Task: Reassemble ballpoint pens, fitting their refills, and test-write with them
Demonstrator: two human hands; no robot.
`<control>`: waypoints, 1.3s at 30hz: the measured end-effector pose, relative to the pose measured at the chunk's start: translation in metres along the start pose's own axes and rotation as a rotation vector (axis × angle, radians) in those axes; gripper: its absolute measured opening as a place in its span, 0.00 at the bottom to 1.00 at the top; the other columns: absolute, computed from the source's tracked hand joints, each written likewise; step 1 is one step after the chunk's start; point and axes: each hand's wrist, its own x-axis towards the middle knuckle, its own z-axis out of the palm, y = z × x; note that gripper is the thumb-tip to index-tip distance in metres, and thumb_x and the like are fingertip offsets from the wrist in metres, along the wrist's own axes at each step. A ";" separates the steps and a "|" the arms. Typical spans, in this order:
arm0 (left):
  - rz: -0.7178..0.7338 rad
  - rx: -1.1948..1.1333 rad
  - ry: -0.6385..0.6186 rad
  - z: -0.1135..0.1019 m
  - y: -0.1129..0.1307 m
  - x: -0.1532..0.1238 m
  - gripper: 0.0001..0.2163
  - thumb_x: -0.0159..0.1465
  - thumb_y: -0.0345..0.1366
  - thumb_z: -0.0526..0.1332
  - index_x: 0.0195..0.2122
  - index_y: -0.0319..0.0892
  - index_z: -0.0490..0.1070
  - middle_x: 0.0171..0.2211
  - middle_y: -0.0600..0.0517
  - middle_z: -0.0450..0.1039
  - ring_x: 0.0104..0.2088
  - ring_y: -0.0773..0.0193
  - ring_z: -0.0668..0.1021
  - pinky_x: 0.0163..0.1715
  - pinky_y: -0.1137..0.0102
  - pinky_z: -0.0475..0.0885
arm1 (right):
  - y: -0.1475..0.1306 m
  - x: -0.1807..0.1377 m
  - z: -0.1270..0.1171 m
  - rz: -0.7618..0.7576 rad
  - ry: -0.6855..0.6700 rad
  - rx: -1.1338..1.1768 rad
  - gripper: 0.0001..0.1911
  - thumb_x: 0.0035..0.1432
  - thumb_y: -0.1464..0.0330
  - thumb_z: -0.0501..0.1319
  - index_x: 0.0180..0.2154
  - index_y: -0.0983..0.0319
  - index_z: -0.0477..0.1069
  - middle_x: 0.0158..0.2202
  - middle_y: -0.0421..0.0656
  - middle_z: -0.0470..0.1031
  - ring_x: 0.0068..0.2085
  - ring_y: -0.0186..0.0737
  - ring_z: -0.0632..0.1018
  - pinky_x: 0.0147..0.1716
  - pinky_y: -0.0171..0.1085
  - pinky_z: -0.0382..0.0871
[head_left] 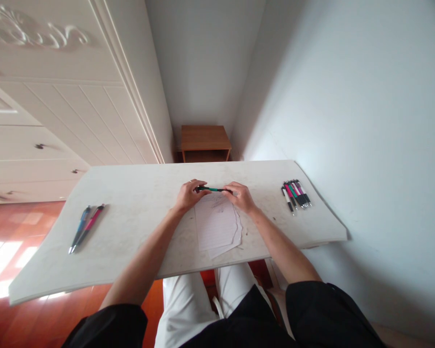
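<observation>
A green and black pen [213,189] lies level between my two hands, just above the top of some lined paper [215,224]. My left hand [190,195] pinches one end of it, and my right hand [240,195] pinches the other. Fingers hide both ends of the pen. Dark scribbles mark the upper part of the paper, and its right edge is torn.
Two pens, one blue [80,228] and one pink [89,227], lie at the left of the white table [137,212]. Several pens [296,193] are grouped at the right. A wall [366,121] borders the right side; a wooden stand [206,137] is beyond.
</observation>
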 end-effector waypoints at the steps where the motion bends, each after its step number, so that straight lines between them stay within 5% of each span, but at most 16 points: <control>1: -0.013 0.007 0.005 0.000 0.000 0.000 0.15 0.54 0.46 0.70 0.39 0.43 0.78 0.30 0.51 0.77 0.25 0.67 0.73 0.30 0.71 0.71 | 0.000 0.000 0.000 0.001 0.002 0.002 0.14 0.61 0.58 0.61 0.37 0.61 0.79 0.32 0.45 0.76 0.32 0.39 0.75 0.34 0.38 0.71; 12: -0.241 -0.436 -0.024 -0.002 0.017 0.002 0.23 0.63 0.53 0.59 0.40 0.35 0.77 0.20 0.51 0.74 0.21 0.66 0.75 0.24 0.71 0.71 | -0.003 0.002 -0.003 0.007 0.039 0.037 0.12 0.62 0.60 0.60 0.35 0.59 0.78 0.30 0.44 0.75 0.32 0.40 0.75 0.34 0.39 0.70; 22: -0.215 -0.622 -0.026 -0.001 0.012 0.002 0.19 0.54 0.45 0.70 0.42 0.37 0.77 0.41 0.42 0.80 0.40 0.56 0.81 0.42 0.62 0.76 | -0.005 0.002 -0.005 0.016 0.061 0.059 0.14 0.61 0.58 0.60 0.36 0.61 0.78 0.30 0.44 0.75 0.32 0.40 0.75 0.35 0.39 0.70; 28: -0.277 -0.707 -0.035 -0.002 0.016 0.003 0.25 0.52 0.45 0.71 0.48 0.38 0.72 0.47 0.41 0.76 0.43 0.56 0.80 0.40 0.65 0.75 | -0.004 0.003 -0.004 -0.002 0.079 0.061 0.14 0.61 0.58 0.61 0.36 0.61 0.78 0.30 0.44 0.75 0.31 0.39 0.75 0.34 0.38 0.70; 34: -0.291 -0.431 -0.002 -0.004 0.017 0.004 0.24 0.62 0.55 0.58 0.39 0.36 0.76 0.22 0.52 0.71 0.22 0.69 0.70 0.22 0.73 0.64 | -0.004 0.002 -0.003 -0.032 0.095 0.078 0.13 0.61 0.59 0.61 0.35 0.62 0.77 0.29 0.44 0.74 0.30 0.38 0.74 0.33 0.37 0.69; 39: -0.293 -0.454 -0.041 -0.004 0.015 0.004 0.21 0.59 0.54 0.62 0.34 0.37 0.77 0.22 0.52 0.71 0.22 0.69 0.69 0.22 0.73 0.64 | -0.005 0.002 -0.004 -0.035 0.083 0.070 0.13 0.62 0.59 0.60 0.35 0.62 0.77 0.29 0.44 0.74 0.30 0.38 0.74 0.32 0.38 0.69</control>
